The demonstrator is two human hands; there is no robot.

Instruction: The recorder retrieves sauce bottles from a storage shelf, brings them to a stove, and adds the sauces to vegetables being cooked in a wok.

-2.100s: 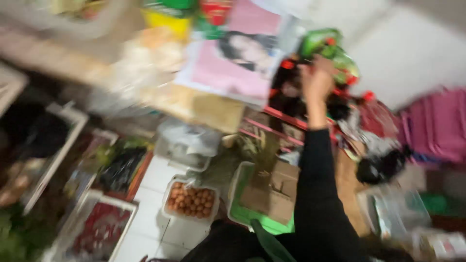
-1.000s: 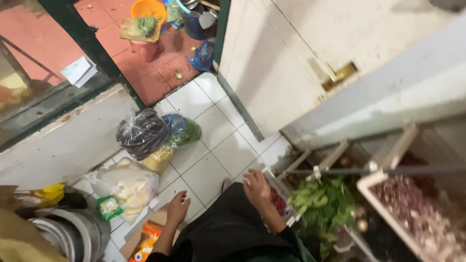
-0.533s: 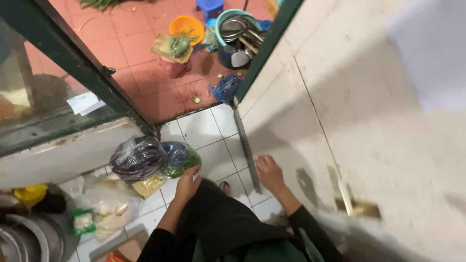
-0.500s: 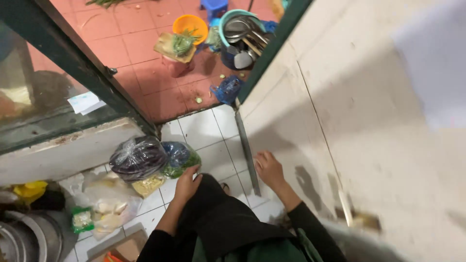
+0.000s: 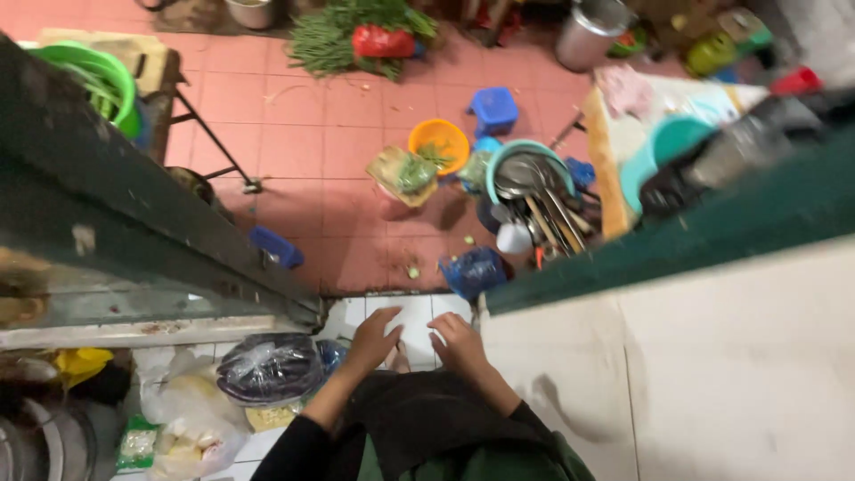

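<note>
Two hands are shown empty, fingers loosely spread: left hand (image 5: 372,338) and right hand (image 5: 459,343) are held over the dark garment (image 5: 427,423) above white floor tiles (image 5: 411,313). Just left of the left hand, a dark plastic bag (image 5: 269,367) is seen lying on the floor.

Light is even and fairly bright on the red tiles (image 5: 312,125), dimmer below. Motion blur softens everything, worst at the green frame (image 5: 712,232). Soft shadow falls on the white wall (image 5: 695,374).
</note>
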